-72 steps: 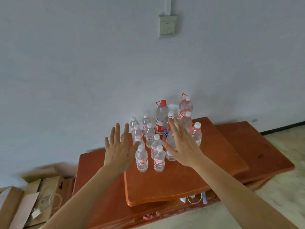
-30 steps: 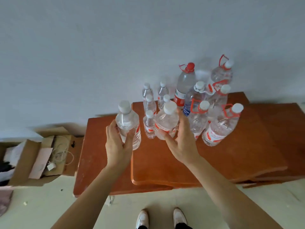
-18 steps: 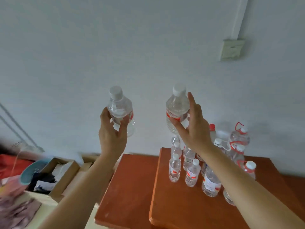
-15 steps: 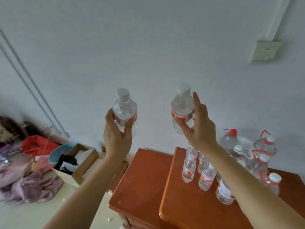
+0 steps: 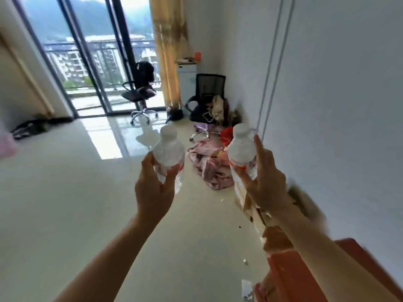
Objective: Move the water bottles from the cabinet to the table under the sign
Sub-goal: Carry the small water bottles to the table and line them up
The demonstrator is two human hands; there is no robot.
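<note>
Far left, glass doors (image 5: pixel 91 62) open onto a balcony, with a pale glossy floor (image 5: pixel 65 182) running up to them and an office chair (image 5: pixel 139 92) parked in front.

Nearer the middle, the left hand (image 5: pixel 152 190) is raised at chest height. Its grip is closed round the lower body of the left bottle (image 5: pixel 169 149), thumb on one side and fingers on the other, white cap upright. Between the two bottles, well beyond them, a heap of cloth (image 5: pixel 209 168) lies on the floor.

Next comes the right bottle (image 5: pixel 241 149), also upright and capped, with an orange label. The right hand (image 5: pixel 267 184) has its grip closed on it, thumb across the front and the forefinger stretched up along the side. A bare white wall (image 5: pixel 338 105) fills the right.

At the lower right edge only a blurred red-brown corner of the cabinet (image 5: pixel 290 282) shows, below the right forearm.

Progress looks early: two bottles are off the cabinet and in mid-carry, neither set down. The table under the sign is not in view (nor is any sign). Whether more bottles wait on the cabinet cannot be told here.
</note>
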